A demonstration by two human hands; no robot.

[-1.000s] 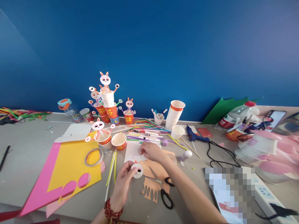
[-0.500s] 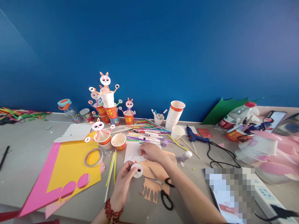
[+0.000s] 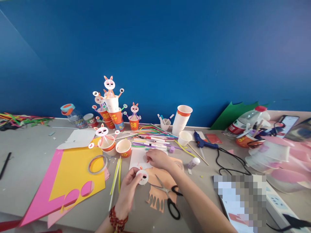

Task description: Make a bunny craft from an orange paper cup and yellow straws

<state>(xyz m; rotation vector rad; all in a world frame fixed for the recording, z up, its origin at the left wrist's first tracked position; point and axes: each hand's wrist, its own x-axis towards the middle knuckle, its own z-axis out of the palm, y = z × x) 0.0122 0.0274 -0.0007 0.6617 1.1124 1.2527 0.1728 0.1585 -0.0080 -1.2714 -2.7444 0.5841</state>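
Observation:
My left hand (image 3: pixel 127 189) pinches a round white paper rabbit face (image 3: pixel 142 178) by its left side. One dark eye and an orange-and-white ear at the top show; my thumb covers part of the rest. My right hand (image 3: pixel 157 158) is closed over a white sheet of paper (image 3: pixel 136 158), and a small orange-red paper piece (image 3: pixel 148 159) shows at its fingertips. Below my right hand lies a peach paper sheet (image 3: pixel 152 178) with petal-shaped cutouts along its edge. Black-handled scissors (image 3: pixel 166 190) rest open on that sheet, near my right forearm.
Rabbit cup figures (image 3: pixel 113 113) stand stacked at the back left. Pens and pipe cleaners (image 3: pixel 153 139) lie behind my hands. A glue gun (image 3: pixel 204 143) with a cord and a glue stick (image 3: pixel 193 162) lie right; yellow paper (image 3: pixel 75 168) and a tape roll (image 3: pixel 89 165) are left.
Almost nothing differs. Both hands keep their places and grips, and the view has shifted very slightly.

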